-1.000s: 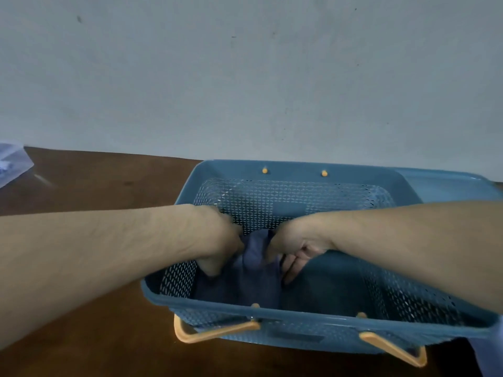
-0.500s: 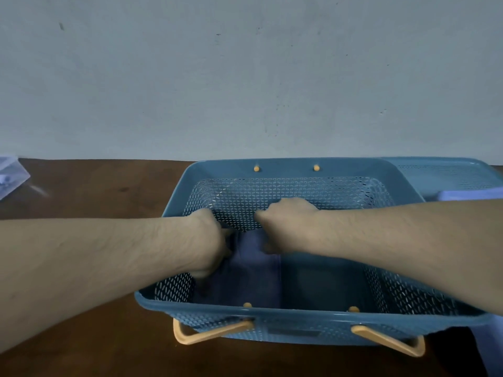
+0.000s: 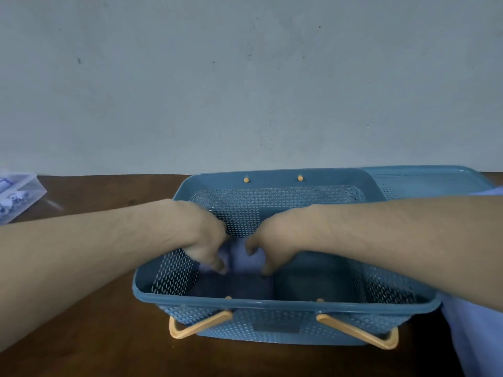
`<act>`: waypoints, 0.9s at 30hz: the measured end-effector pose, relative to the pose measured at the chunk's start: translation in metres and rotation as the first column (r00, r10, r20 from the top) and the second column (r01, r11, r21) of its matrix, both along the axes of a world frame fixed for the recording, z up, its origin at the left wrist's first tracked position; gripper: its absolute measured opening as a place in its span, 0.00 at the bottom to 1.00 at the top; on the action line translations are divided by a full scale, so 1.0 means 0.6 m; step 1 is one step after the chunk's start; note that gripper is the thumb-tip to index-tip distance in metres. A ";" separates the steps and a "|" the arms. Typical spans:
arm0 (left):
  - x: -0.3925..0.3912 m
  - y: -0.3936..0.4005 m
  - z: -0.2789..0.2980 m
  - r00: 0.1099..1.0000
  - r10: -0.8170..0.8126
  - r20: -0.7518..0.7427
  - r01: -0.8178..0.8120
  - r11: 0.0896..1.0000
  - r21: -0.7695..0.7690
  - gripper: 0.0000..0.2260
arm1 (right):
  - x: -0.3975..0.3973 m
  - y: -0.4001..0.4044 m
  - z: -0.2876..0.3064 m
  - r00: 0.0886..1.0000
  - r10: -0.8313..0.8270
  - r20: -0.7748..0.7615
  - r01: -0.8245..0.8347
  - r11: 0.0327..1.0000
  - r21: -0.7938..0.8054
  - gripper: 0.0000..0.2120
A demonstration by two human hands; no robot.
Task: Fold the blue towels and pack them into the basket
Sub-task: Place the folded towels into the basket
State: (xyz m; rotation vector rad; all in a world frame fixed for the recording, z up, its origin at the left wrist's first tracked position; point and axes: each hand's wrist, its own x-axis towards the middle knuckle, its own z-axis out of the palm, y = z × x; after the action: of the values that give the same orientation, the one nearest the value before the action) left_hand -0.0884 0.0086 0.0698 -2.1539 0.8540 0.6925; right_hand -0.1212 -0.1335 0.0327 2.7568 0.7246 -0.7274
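A folded blue towel (image 3: 242, 268) lies inside the blue plastic basket (image 3: 285, 306), in the left half of its floor, with its far end near the perforated back wall. The right half of the basket floor is dark and bare.

Both hands reach down into the basket from above. The left hand (image 3: 202, 240) is over the left edge of the towel, its fingers (image 3: 219, 265) curled downward with the tips at the cloth. The right hand (image 3: 275, 240) is over the right edge of the same towel, its fingers (image 3: 268, 270) also curled down to the cloth. The picture is blurred here, so I cannot tell if the hands pinch the towel or only touch it. The two hands are near each other but apart, with the towel showing between them.

The basket stands on a brown wooden table (image 3: 81, 349). Its orange handle (image 3: 283, 326) hangs down over the near wall. Behind the basket on the right, a second blue perforated basket (image 3: 424, 180) stands just beside it. More pale blue cloth (image 3: 479, 330) lies at the right edge of the view, beside the near right corner of the basket. At the far left of the table is a clear plastic box (image 3: 19, 194). A plain grey wall (image 3: 245, 77) is behind the table.
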 end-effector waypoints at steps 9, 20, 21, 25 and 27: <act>-0.048 -0.126 0.103 0.998 -0.056 -0.009 0.051 0.954 -0.295 0.20 | -0.074 -0.172 0.123 0.950 -0.036 0.309 -0.060 0.953 0.297 0.16; -0.120 -0.362 0.150 0.948 -0.211 0.240 0.313 0.770 -0.557 0.17 | -0.206 -0.480 0.160 0.914 -0.265 0.306 0.140 0.917 0.374 0.11; -0.129 -0.385 0.144 0.941 -0.225 0.252 0.333 0.755 -0.566 0.17 | -0.215 -0.503 0.152 0.918 -0.272 0.289 0.159 0.919 0.361 0.11; -0.159 -0.470 0.093 0.947 -0.248 0.205 0.322 0.727 -0.606 0.14 | -0.244 -0.580 0.118 0.924 -0.316 0.214 0.225 0.904 0.363 0.12; -0.170 -0.503 0.052 0.952 -0.268 0.148 0.299 0.714 -0.633 0.11 | -0.254 -0.607 0.101 0.926 -0.328 0.185 0.241 0.894 0.379 0.12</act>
State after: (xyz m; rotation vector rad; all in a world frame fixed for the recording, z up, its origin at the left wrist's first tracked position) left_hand -0.1904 -0.2935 0.1010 -2.5270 1.5412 0.1801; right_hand -0.2737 -0.4977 0.0935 3.2491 0.4305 -0.3110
